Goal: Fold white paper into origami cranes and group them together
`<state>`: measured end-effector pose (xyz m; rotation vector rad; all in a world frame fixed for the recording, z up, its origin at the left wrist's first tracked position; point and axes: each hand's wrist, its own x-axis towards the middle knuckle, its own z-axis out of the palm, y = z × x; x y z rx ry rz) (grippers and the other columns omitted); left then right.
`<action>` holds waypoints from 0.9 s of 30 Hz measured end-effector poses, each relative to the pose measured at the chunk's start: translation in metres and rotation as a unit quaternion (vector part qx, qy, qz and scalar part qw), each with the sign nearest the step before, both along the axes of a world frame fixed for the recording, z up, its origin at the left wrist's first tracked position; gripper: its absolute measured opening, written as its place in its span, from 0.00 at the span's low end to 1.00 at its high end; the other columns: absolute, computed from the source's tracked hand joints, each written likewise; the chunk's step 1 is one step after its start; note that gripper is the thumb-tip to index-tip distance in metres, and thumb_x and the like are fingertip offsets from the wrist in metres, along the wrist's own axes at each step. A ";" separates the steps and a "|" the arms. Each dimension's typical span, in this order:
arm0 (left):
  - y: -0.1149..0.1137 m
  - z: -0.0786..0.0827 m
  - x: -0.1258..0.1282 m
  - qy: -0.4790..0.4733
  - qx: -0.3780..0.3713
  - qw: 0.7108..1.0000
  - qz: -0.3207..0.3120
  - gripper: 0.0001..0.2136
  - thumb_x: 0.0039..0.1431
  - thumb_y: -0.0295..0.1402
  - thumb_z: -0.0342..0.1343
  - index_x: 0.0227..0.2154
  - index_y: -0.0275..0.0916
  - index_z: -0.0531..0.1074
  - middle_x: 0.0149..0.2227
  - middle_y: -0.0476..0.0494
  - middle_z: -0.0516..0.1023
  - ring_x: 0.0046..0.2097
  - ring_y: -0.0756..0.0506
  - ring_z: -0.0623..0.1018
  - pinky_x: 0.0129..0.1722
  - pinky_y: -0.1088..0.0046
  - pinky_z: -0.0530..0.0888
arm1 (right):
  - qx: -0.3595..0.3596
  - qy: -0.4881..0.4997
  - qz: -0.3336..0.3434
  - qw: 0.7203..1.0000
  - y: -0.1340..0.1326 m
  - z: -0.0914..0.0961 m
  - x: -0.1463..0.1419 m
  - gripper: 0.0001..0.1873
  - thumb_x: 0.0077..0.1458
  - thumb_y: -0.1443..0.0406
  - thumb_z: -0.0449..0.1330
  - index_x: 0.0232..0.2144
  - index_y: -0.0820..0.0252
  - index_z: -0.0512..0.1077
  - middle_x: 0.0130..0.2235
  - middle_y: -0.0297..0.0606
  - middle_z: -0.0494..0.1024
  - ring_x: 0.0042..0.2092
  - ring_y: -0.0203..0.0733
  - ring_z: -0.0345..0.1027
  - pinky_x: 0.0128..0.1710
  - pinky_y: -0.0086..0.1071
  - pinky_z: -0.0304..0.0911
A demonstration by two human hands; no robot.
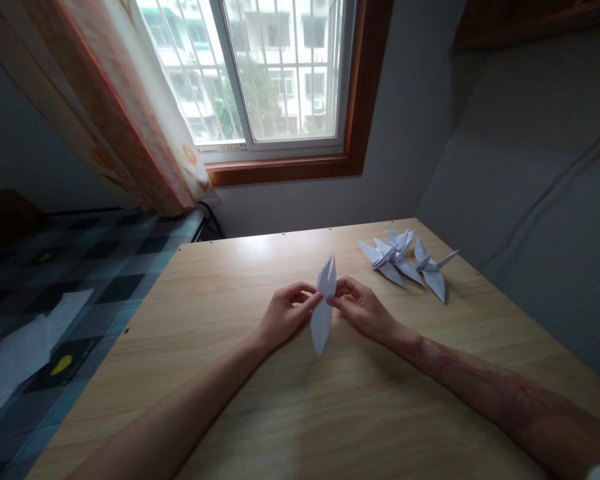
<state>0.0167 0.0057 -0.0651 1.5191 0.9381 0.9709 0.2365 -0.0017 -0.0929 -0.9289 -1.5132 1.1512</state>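
A folded white paper (322, 327), long and narrow with pointed ends, is held up over the wooden table. Its upper end is split into two points. My left hand (291, 308) pinches its left edge between thumb and fingers. On the opposite edge, my right hand (361, 307) grips it the same way, with the thumb on the near face. The fingertips behind the paper are partly hidden. Beyond my right hand lie several finished paper cranes, some in an overlapping cluster (393, 257) and a single paper crane (433, 270) at their right.
The light wooden table (220, 287) reaches to the wall below a barred window (285, 73). At left is a bed with a checked cover (105, 267), where white paper sheets (25, 353) lie. A curtain (95, 100) hangs above it. A wall stands close on the right.
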 end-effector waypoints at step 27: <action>0.000 0.002 0.003 -0.051 -0.017 0.997 -0.048 0.18 0.69 0.48 0.65 0.41 0.39 0.67 0.29 0.51 0.81 0.29 0.52 0.75 0.27 0.80 0.65 | -0.040 -0.012 0.032 0.999 -0.005 0.010 0.001 0.20 0.65 0.47 0.69 0.45 0.53 0.72 0.35 0.34 0.83 0.37 0.43 0.78 0.34 0.33 0.72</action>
